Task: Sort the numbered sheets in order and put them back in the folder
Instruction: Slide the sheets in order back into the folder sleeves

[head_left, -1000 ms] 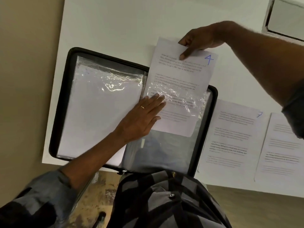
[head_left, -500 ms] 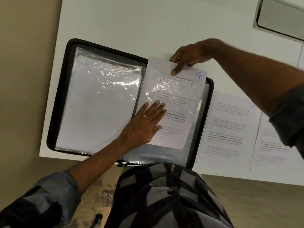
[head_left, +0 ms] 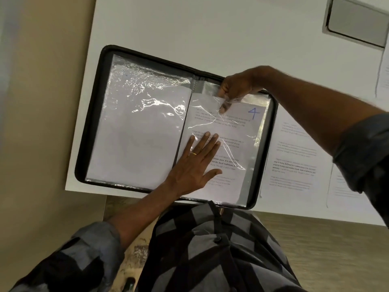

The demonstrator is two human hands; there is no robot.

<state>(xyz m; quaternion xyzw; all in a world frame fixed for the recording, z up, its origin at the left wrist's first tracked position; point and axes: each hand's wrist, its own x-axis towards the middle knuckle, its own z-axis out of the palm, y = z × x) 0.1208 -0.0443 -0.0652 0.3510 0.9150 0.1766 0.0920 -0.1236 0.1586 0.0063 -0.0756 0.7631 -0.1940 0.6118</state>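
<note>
1. Head view: left hand lies flat, fingers straight, pressing sheet 4 in the open folder.
2. Right hand, beyond the left, pinches the clear sleeve at the sheet's top edge.
3. Loose sheets lie beneath the right forearm.

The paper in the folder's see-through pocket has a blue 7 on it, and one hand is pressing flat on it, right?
Not quite. In the head view, the sheet in the folder's clear pocket has a blue 4 in its corner, not a 7. The rest holds: the left hand presses flat on it, while the right hand pinches its top edge.
</note>
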